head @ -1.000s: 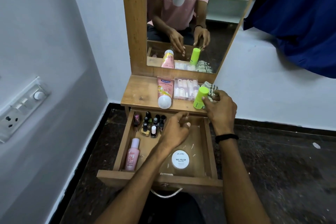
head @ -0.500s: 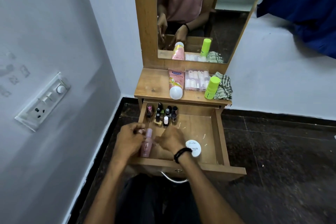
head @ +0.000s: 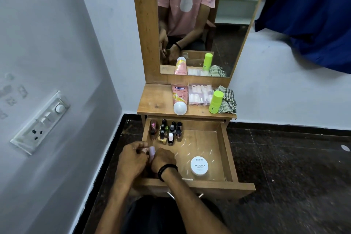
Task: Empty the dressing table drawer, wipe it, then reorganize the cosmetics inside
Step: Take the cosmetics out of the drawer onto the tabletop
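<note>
drawer (head: 226,150) open. at its 7 o'clock corner, left hand (head: 133,159) and right hand (head: 163,159) grip a pink bottle (head: 152,151). nail polish bottles (head: 167,131) clustered at 11 o'clock; white jar (head: 199,165) at 5 o'clock.

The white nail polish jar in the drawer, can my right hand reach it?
Probably yes: the jar lies uncovered on the drawer floor beside the right hand, though that hand grips the pink bottle.

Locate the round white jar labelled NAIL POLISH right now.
In the head view, the white jar lies in the open drawer, front right, right of the right hand and apart from it.
</note>
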